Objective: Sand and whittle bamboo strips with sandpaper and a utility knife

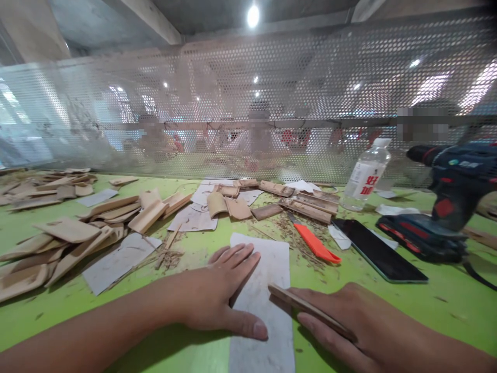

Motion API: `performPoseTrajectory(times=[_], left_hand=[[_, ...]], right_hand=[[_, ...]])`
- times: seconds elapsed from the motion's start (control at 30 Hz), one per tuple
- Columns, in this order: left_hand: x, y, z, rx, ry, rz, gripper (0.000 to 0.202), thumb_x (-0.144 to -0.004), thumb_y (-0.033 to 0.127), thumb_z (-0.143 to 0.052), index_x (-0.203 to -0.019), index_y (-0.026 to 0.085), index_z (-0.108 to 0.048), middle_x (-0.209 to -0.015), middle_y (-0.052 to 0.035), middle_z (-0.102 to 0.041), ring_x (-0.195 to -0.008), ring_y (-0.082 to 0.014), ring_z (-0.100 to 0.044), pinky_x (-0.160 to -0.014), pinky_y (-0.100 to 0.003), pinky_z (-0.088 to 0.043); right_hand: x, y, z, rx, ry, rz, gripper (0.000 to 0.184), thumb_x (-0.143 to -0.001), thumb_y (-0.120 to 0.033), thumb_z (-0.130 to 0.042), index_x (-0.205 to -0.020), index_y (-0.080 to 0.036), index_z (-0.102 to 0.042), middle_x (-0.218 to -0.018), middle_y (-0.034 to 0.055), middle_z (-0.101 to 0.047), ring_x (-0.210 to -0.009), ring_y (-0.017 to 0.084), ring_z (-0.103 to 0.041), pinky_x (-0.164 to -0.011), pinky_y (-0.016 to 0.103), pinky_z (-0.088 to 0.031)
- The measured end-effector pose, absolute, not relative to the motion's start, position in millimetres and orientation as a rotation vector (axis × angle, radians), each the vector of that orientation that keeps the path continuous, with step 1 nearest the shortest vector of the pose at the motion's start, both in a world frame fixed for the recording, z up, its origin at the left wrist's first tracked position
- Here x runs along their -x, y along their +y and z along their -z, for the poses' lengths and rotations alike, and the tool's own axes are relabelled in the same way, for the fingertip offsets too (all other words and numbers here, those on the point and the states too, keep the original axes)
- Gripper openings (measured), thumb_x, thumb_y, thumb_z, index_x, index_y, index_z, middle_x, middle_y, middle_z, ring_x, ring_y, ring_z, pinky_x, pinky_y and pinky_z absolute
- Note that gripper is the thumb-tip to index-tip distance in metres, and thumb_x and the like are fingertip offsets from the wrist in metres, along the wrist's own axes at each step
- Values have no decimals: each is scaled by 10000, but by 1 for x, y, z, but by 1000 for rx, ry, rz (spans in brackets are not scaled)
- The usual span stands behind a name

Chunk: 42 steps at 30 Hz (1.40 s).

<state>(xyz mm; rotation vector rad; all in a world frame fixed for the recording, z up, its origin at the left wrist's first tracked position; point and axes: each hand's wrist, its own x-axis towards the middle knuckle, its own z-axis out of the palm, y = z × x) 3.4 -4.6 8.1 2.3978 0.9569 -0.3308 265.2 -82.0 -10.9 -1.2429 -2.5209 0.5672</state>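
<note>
Pinning at the bottom centre of the frame, the left hand point(217, 294) lies flat across a pale sheet point(274, 264), palm down, thumb splayed, gripping nothing! Across a gap, lower right of centre, the right hand point(351, 316) has thumb and fingers clamped on a thin bamboo strip point(287, 298), its free end out over the sheet's right half; whether it touches, I cannot tell. The two hands are apart, and the step in hand looks like bracing the sheet while the strip is brought to it. What would the next move call for? A firm left palm, I'd say, so the sheet doesn't slide, and an even, level press of the strip from the right.

Beyond the fingers, then: shavings point(169, 259) scattered left of centre on the green table point(454, 305), an orange-handled knife point(316, 244) right of centre, clear of both hands, and a dark phone point(382, 251) beside it. Over at the left, a heaped pile of bamboo pieces point(70, 228); more curved offcuts point(238, 207) mid-frame. At the right edge stands a cordless drill point(446, 207), a clear bottle point(367, 178) near it. And at the back, a perforated screen point(233, 77) spans the frame, blurred figures point(260, 127) behind.
</note>
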Motion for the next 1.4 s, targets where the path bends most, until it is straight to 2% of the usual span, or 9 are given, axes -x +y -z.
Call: performPoseTrajectory(times=[0.2,0.87,1.1,1.4], left_hand=[[-5,-6,-11,-2393,960,348,1245,-814,903,-504,-1658,120,-30,-1679,-155,81,-1560,-372,56,-1252,-559,-143],[-4,-6,-9,-2390,981,359,1229,-819,902,-499,-1657,146,-14,-1683,-134,105,-1560,-369,74,-1254,-556,-134],[-5,-6,-10,-2394,980,379,1220,-829,899,-487,-1658,141,-10,-1687,-130,99,-1560,-365,76,-1258,-541,-132],[-6,-7,-12,-2394,983,383,1225,-827,900,-490,-1655,134,-11,-1689,-127,92,-1562,-356,73,-1257,-538,-135]], right_hand=[[-264,-82,9,1254,-2506,-631,356,-1054,-416,-416,-1197,-312,-725,-765,19,-761,-594,183,-670,-566,271,-469],[-263,-82,8,1317,-2539,-658,398,-1067,-433,-385,-1285,-315,-697,-856,25,-784,-658,192,-691,-621,275,-485],[-263,-80,10,1291,-2545,-688,371,-1073,-424,-395,-1280,-331,-688,-860,2,-780,-634,166,-674,-611,258,-466],[-264,-79,10,1293,-2556,-684,388,-1065,-414,-385,-1279,-314,-694,-873,27,-787,-652,188,-684,-620,277,-475]])
